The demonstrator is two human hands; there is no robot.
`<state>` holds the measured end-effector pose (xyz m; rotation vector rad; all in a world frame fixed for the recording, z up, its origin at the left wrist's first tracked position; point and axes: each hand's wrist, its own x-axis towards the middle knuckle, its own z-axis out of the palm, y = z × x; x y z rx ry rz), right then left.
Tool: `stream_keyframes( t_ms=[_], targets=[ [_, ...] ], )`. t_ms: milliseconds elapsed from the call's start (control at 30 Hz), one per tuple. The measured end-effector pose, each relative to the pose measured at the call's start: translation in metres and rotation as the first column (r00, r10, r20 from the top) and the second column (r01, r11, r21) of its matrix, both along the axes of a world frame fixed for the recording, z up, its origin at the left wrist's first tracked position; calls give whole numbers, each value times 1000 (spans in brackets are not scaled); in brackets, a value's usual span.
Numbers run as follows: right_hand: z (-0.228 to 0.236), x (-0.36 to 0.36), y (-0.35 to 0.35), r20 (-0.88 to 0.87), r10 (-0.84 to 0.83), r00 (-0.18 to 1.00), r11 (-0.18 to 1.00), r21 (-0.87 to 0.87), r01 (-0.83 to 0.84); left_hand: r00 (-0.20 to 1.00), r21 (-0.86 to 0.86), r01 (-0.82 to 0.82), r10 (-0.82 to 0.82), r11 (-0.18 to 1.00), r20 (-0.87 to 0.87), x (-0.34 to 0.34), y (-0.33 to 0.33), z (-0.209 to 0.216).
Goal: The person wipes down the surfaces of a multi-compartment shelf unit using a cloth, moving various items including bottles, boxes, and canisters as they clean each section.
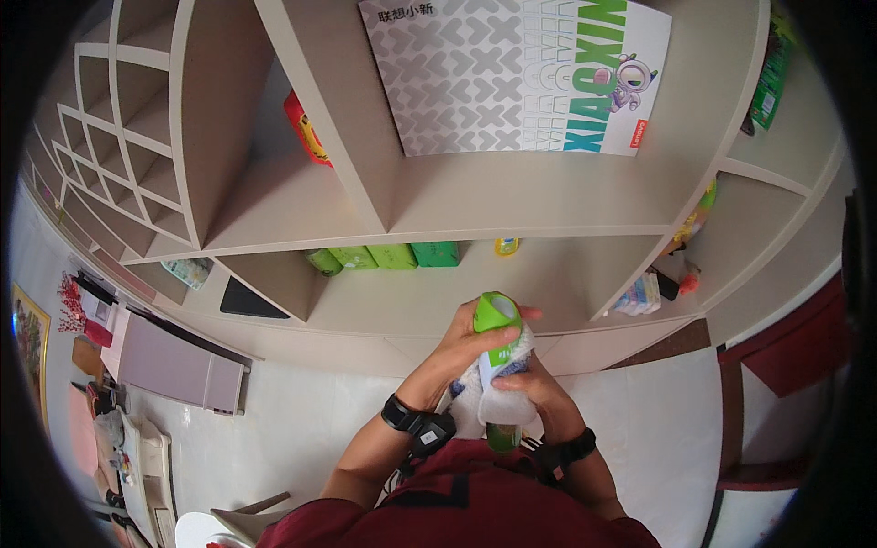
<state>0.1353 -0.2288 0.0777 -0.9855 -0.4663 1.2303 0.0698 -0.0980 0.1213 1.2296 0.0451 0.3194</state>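
Observation:
In front of my chest I hold a green and white cylindrical container (496,312), tilted, with a pale round end facing up. My left hand (461,347) is closed around its upper part. A white cloth with blue patches (470,402) is bunched around the container's middle. My right hand (537,388) grips this cloth from the right and presses it against the container's side. Below the cloth a dark green, glossy piece (502,437) shows; whether it belongs to the same container I cannot tell. Most of the container's body is hidden by cloth and fingers.
A beige shelf unit (530,219) stands ahead. On its lower shelf are several green boxes (393,257) and a small yellow item (506,247). A large white and grey printed box (475,82) sits higher up. Small packages (639,294) lie at the right; a fridge (174,361) stands left.

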Motion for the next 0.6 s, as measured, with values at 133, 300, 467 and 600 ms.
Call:
stream_keyframes(
  t_ms=[133,300,467,600],
  targets=[
    [-4,-14,12,493,-157,856,987,58,147,933,91,-354,358,931,-28,7,-6,4],
    [-34,-7,18,957,-269,105,920,223,322,854,-17,-514,514,857,81,10,-2,2],
    [-34,16,-18,312,161,936,985,12,-173,936,-227,-284,321,932,145,0,14,9],
    [-56,16,-36,-128,156,979,985,-51,-163,953,-311,-138,212,940,216,-1,22,10]
  ],
)
